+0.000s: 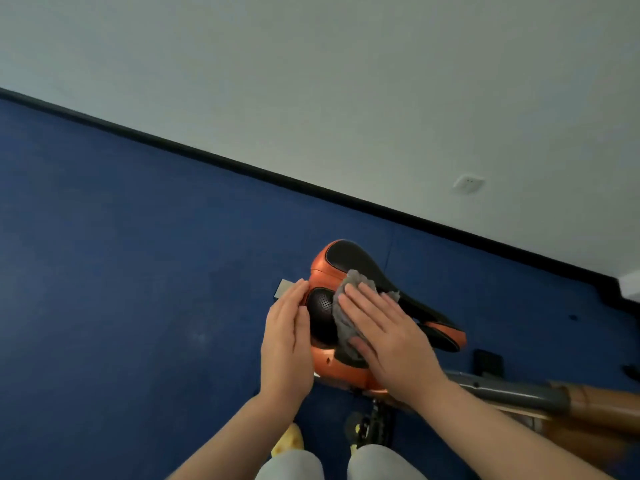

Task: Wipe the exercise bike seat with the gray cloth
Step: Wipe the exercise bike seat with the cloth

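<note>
The exercise bike seat (349,259) is orange with black padded panels, seen from above in the head view. The gray cloth (356,280) lies crumpled on the seat's middle. My right hand (384,337) presses flat on the cloth, fingers spread and pointing up-left. My left hand (287,341) rests with its fingers together against the seat's left rear edge, steadying it. Much of the cloth is hidden under my right palm.
The bike's gray and orange frame tube (519,393) runs off to the right below the seat. Blue carpet (138,254) covers the floor up to a black skirting (242,168) and a white wall with a socket (468,183). My knees and yellow slippers (289,441) are at the bottom.
</note>
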`<action>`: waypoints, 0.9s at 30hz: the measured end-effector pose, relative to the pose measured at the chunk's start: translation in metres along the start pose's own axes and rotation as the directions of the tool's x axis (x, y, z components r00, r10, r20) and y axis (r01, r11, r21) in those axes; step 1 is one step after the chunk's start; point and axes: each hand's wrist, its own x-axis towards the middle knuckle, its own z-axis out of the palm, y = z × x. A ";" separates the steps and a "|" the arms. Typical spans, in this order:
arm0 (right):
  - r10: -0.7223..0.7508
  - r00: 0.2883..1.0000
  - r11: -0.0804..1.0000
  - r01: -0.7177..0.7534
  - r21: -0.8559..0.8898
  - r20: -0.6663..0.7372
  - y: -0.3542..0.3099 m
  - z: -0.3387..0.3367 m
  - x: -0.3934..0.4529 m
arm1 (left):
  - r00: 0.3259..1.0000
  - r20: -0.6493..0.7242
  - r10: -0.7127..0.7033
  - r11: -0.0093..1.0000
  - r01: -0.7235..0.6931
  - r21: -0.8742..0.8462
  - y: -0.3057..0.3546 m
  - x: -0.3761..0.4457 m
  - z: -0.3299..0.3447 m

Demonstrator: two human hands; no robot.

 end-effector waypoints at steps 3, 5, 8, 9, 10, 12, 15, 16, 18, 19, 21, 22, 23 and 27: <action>0.300 0.951 0.953 -0.295 0.076 -0.077 -0.030 0.009 0.008 | 0.994 0.056 0.092 0.995 -0.094 0.041 0.010 0.006 0.010; 0.360 0.928 0.931 -0.352 0.091 -0.095 -0.046 0.018 0.007 | 0.990 0.070 0.118 0.990 -0.123 0.066 0.020 0.012 0.018; 0.331 0.943 0.944 -0.331 0.000 -0.038 -0.023 0.007 -0.011 | 0.982 0.101 0.157 0.941 -0.180 0.285 0.030 0.023 0.027; 0.365 0.930 0.931 -0.366 -0.021 -0.040 -0.010 0.002 -0.022 | 0.976 0.120 0.182 0.906 -0.214 0.365 0.031 0.026 0.031; 0.415 0.908 0.909 -0.416 -0.025 -0.054 0.001 -0.003 -0.034 | 0.969 0.137 0.206 0.873 -0.245 0.421 0.032 0.028 0.034; 0.510 0.855 0.859 -0.511 0.017 -0.090 0.016 -0.013 -0.054 | 0.959 0.158 0.236 0.800 -0.284 0.529 0.033 0.030 0.042; 0.651 0.745 0.759 -0.639 0.126 -0.144 0.011 -0.012 -0.046 | 0.955 0.172 0.241 0.666 -0.292 0.687 0.030 0.031 0.052; 0.682 0.715 0.731 -0.671 0.128 -0.154 0.007 -0.011 -0.038 | 0.954 0.169 0.249 0.643 -0.293 0.708 0.028 0.031 0.054; 0.654 0.745 0.756 -0.649 0.088 -0.131 0.005 -0.011 -0.027 | 0.951 0.160 0.264 0.609 -0.293 0.737 0.025 0.032 0.056; 0.598 0.796 0.801 -0.594 0.069 -0.091 0.011 -0.016 -0.027 | 0.951 0.157 0.267 0.594 -0.291 0.750 0.024 0.032 0.056; 0.510 0.860 0.855 -0.507 0.107 -0.007 0.035 -0.025 -0.040 | 0.954 0.150 0.260 0.587 -0.280 0.760 0.026 0.032 0.057; 0.518 0.855 0.840 -0.514 0.173 0.021 0.046 -0.030 -0.049 | 0.957 0.143 0.254 0.591 -0.270 0.760 0.027 0.031 0.058; 0.558 0.829 0.796 -0.548 0.257 0.040 0.055 -0.034 -0.057 | 0.958 0.135 0.251 0.591 -0.263 0.762 0.029 0.031 0.058; 0.678 0.733 0.670 -0.651 0.358 0.065 0.061 -0.036 -0.051 | 0.962 0.076 0.263 0.599 -0.225 0.768 0.034 0.029 0.061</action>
